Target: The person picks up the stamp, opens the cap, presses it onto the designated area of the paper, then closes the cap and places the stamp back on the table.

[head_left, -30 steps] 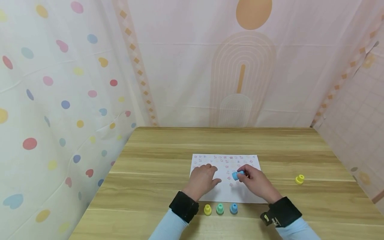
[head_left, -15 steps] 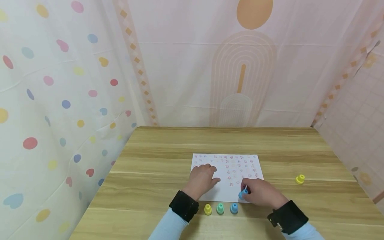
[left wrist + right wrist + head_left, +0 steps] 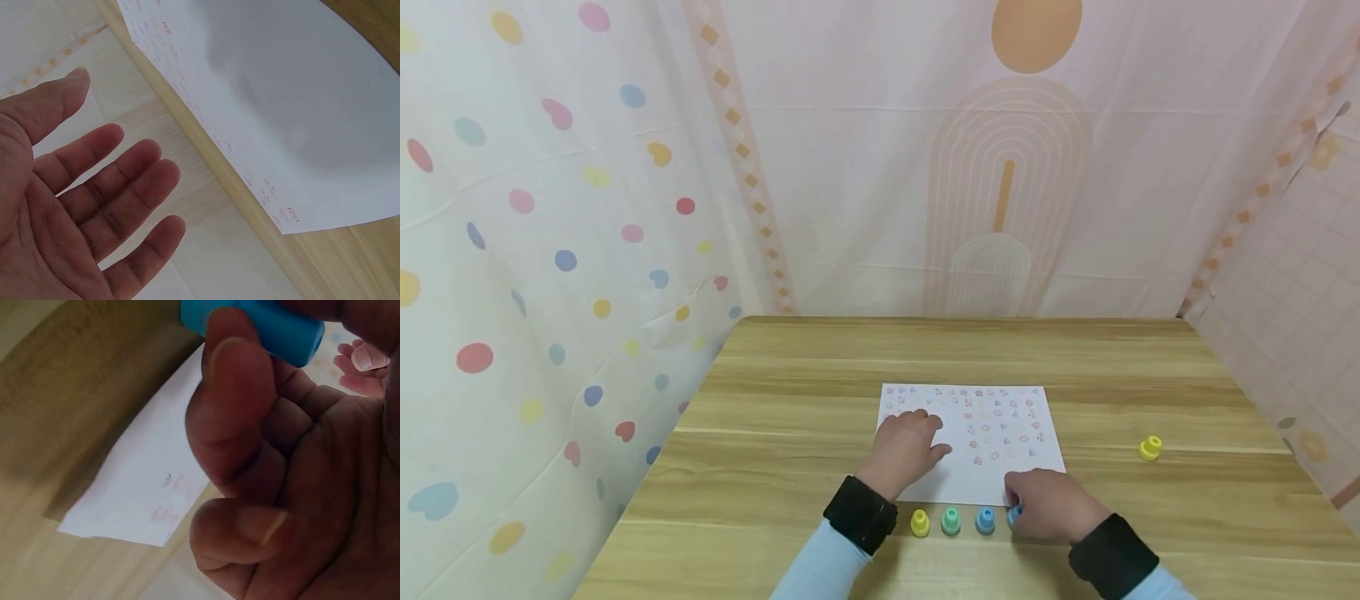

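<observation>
A white sheet of paper (image 3: 955, 485) with rows of small stamped prints lies on the wooden table. My right hand (image 3: 1051, 502) pinches a small blue stamp (image 3: 294, 336) between thumb and fingers, just past the sheet's front right corner. In the head view the hand covers most of that stamp. Over the left part of the sheet is my left hand (image 3: 904, 448), fingers loosely extended and holding nothing; whether it touches the paper I cannot tell. A yellow stamp (image 3: 920, 523), a green stamp (image 3: 951, 522) and another blue stamp (image 3: 985, 521) stand in a row along the sheet's front edge.
Far to the right, a yellow piece (image 3: 1150, 447) shaped like the stamps stands apart on the table (image 3: 820, 358). Patterned curtains (image 3: 850, 208) hang behind the table and on both sides.
The right hand has carried the blue stamp from above the prints toward the front right, down to the end of the row. My left hand has stayed in place.
</observation>
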A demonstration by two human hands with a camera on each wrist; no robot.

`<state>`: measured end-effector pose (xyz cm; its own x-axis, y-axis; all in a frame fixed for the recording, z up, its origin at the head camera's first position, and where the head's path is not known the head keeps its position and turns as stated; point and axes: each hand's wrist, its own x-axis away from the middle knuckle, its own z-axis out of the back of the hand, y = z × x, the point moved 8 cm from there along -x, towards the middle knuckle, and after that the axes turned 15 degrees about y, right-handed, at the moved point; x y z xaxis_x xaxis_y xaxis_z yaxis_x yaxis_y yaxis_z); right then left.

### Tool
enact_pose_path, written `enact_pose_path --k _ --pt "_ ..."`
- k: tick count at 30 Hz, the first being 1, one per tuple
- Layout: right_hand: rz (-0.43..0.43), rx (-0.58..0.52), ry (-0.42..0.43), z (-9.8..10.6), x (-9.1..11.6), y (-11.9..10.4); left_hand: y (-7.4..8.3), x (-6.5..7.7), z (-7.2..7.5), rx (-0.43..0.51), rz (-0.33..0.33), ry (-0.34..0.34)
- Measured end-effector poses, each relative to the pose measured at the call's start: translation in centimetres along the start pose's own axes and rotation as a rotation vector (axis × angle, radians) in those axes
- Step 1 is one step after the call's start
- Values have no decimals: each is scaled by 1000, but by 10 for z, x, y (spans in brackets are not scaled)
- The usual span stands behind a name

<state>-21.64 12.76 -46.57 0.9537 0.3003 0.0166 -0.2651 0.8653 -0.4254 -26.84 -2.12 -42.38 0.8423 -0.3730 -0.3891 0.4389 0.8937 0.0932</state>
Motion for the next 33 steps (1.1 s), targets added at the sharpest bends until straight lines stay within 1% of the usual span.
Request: enact_pose_path --k 4,9,12,16,19,23,27,33 --pt "-29 8 -19 -2 1 2 0 0 0 2 2 -13" --pt "-99 -2 -69 -1 3 9 0 1 0 9 6 -19" --pt "-104 1 -61 4 3 11 0 1 0 12 7 -17" --pt "-103 -3 -39 16 2 13 -1 1 -1 16 15 -23" --pt "-101 3 -5 28 -1 16 -1 2 -2 18 23 -34" --pt "-92 44 83 47 -6 26 -2 2 -3 18 27 -44" --pt "-109 110 180 66 -11 45 -3 3 -4 12 20 -40" --pt "-141 157 276 88 -11 78 -3 3 -5 6 27 -56"
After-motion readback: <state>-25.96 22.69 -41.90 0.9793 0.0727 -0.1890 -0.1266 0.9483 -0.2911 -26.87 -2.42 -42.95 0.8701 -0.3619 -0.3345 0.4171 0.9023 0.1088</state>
